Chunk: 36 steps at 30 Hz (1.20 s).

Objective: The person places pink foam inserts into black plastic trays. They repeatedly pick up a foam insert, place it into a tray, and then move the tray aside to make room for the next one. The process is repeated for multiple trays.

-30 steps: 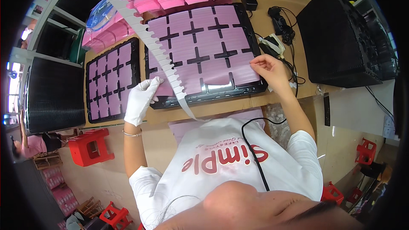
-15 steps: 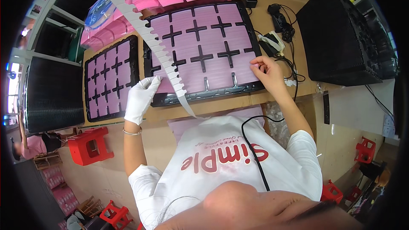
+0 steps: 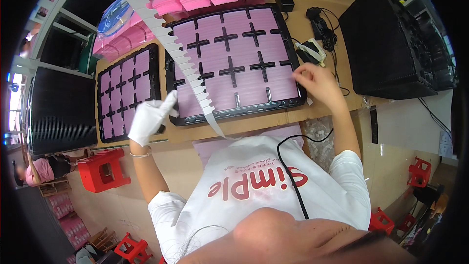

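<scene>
Head: white notched strip (image 3: 181,63) across black tray (image 3: 244,111)

Left hand (image 3: 148,118): gloved in white, index finger stretched up and to the right, thumb parted from it below.
Left wrist (image 3: 140,149): nearly in line with the forearm.
Left forearm (image 3: 149,176): bare, leaning slightly left as it rises from a white sleeve.
Right hand (image 3: 317,84): ungloved, fingers bent, index and thumb tips close together, pointing left; whether they meet cannot be told.
Right forearm (image 3: 347,129): bare, slanting up and left.
</scene>
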Tool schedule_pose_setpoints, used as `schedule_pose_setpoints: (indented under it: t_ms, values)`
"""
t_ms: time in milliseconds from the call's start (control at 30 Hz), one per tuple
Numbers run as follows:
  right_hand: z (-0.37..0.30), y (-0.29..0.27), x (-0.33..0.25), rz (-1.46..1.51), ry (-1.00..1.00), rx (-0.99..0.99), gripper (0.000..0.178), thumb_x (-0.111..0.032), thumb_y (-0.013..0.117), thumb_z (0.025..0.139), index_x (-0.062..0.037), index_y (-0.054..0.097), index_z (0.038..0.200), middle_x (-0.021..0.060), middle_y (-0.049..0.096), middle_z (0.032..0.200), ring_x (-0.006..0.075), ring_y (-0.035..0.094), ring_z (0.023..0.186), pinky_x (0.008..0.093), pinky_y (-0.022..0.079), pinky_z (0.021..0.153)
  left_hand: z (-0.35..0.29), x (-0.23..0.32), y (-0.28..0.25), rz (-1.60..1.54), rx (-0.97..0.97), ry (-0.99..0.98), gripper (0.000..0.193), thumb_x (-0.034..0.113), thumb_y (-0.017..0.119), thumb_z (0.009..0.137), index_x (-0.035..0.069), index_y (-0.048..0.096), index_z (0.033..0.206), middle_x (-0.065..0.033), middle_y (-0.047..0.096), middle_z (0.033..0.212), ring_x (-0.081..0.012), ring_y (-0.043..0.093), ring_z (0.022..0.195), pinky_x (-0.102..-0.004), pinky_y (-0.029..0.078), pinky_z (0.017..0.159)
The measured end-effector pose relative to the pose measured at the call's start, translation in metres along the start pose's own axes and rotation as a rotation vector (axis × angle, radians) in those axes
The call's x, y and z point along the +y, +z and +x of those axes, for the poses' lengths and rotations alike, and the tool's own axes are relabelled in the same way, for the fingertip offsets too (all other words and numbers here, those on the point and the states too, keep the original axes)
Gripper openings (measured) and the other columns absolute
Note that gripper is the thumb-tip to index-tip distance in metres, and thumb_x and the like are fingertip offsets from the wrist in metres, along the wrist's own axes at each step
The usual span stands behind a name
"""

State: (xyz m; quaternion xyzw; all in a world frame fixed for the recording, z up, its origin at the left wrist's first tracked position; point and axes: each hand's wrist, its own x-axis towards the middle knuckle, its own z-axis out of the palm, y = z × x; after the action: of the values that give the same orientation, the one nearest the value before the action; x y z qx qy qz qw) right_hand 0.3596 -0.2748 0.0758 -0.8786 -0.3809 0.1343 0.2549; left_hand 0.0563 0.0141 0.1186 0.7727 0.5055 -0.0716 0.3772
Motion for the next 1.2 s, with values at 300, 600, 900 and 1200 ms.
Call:
schedule_pose_setpoints:
  t_ms: [300, 600, 900, 1200]
  values:
    - [0.156, 0.040, 0.003, -0.198, -0.563, 0.449, 0.031, -0.028, 0.048, 0.096, -0.0024, 0.064, 0.105, 0.0152, 0.064, 0.110, 0.0299, 0.058, 0.109, 0.0467, 0.043, 0.095, 0.107, 0.052, -0.002, 0.547, 0.632, 0.689, 0.045, 0.042, 0.045, 0.096, 0.005, 0.065, 0.112, -0.0165, 0.065, 0.114, -0.0337, 0.063, 0.101, -0.0425, 0.049, 0.088]
    - [0.175, 0.068, 0.015, -0.328, -0.495, 0.307, 0.047, -0.039, 0.039, 0.099, -0.0049, 0.056, 0.127, 0.0106, 0.055, 0.135, 0.0219, 0.047, 0.130, 0.0573, 0.019, 0.113, 0.165, 0.067, 0.027, 0.991, 0.543, 0.774, 0.031, 0.028, 0.047, 0.096, 0.016, 0.058, 0.123, -0.0095, 0.058, 0.128, -0.0267, 0.055, 0.120, -0.0583, 0.037, 0.100]
    - [0.066, 0.023, 0.005, 0.113, -0.602, 0.275, 0.019, -0.014, 0.054, 0.092, -0.0007, 0.068, 0.089, 0.0147, 0.068, 0.095, 0.0318, 0.064, 0.089, 0.0374, 0.050, 0.084, 0.084, 0.015, 0.024, 0.487, 0.514, 1.199, 0.022, 0.015, 0.057, 0.089, 0.006, 0.066, 0.107, -0.0120, 0.066, 0.108, -0.0311, 0.059, 0.106, -0.0457, 0.036, 0.107]
    - [-0.029, 0.016, 0.041, -0.113, -0.792, -0.012, 0.036, -0.015, 0.054, 0.090, -0.0050, 0.061, 0.124, 0.0115, 0.062, 0.126, 0.0264, 0.056, 0.120, 0.0471, 0.033, 0.111, 0.003, -0.045, 0.025, 0.530, -0.014, 0.943, 0.030, 0.018, 0.049, 0.093, 0.007, 0.064, 0.118, -0.0123, 0.063, 0.123, -0.0258, 0.057, 0.119, -0.0416, 0.031, 0.111]
